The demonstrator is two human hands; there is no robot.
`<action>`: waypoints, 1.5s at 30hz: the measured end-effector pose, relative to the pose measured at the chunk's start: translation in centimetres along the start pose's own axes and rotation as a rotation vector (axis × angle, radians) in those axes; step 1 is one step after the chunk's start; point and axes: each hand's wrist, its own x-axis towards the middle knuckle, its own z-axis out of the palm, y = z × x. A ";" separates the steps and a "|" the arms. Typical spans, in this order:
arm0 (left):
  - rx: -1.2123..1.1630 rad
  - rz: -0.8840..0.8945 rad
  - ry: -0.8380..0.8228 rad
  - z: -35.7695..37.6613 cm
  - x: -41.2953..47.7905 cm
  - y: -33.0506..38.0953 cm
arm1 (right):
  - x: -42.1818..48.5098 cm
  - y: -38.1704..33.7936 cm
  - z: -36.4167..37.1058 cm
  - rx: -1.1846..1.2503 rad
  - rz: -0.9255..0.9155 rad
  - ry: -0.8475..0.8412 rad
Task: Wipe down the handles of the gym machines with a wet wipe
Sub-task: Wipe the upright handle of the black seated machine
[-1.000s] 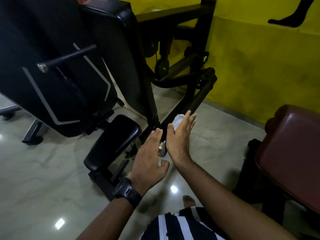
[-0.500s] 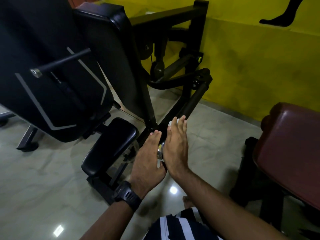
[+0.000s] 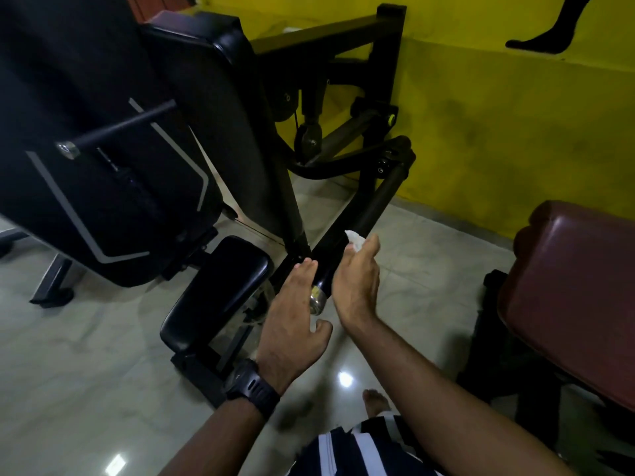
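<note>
A long black padded handle (image 3: 372, 207) with a chrome end cap (image 3: 318, 301) slants from the machine's pivot down toward me. My right hand (image 3: 357, 280) lies against the handle's right side near its lower end, pressing a crumpled white wet wipe (image 3: 355, 239) that sticks out above the fingertips. My left hand (image 3: 292, 314), with a black watch on the wrist, rests flat against the handle's left side by the chrome cap, fingers straight and thumb apart. A second thin black handle (image 3: 120, 127) with a chrome tip juts out at the left.
The machine's black back pad (image 3: 213, 108) and small seat pad (image 3: 220, 286) stand left of the handle. A maroon padded bench (image 3: 577, 290) fills the right side. A yellow wall (image 3: 498, 115) runs behind. The floor (image 3: 86, 355) is glossy grey tile, and my bare foot (image 3: 376, 400) shows below.
My right hand slid down the handle with the wipe, then back up a little, so the wipe shows again above the fingertips. My left hand stays beside the chrome cap.
</note>
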 end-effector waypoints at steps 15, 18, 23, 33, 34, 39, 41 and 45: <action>0.059 -0.008 -0.026 -0.3 0.1 0.1 | 0.7 -0.2 0.2 0.180 0.090 -0.004; 0.071 -0.008 -0.034 -0.3 0.0 0.1 | 0.8 0.1 0.4 0.072 0.046 0.003; 0.059 0.003 -0.034 -0.1 0.1 -0.1 | -1.1 0.0 0.8 0.102 0.064 -0.114; 0.054 0.016 -0.042 -0.4 0.2 0.1 | -0.5 0.8 1.0 0.238 0.209 0.079; 0.048 0.013 -0.038 -0.3 0.2 0.1 | -0.9 0.5 0.9 0.257 0.196 0.080; 0.021 0.013 -0.032 -0.2 0.1 -0.1 | -0.4 -0.8 1.1 0.265 0.192 0.051; 0.026 0.018 -0.028 -0.3 0.2 -0.1 | 1.0 -0.7 1.5 0.284 0.293 0.040; 0.020 0.024 -0.040 -0.3 0.2 -0.1 | -0.1 -0.2 1.4 0.254 0.216 0.025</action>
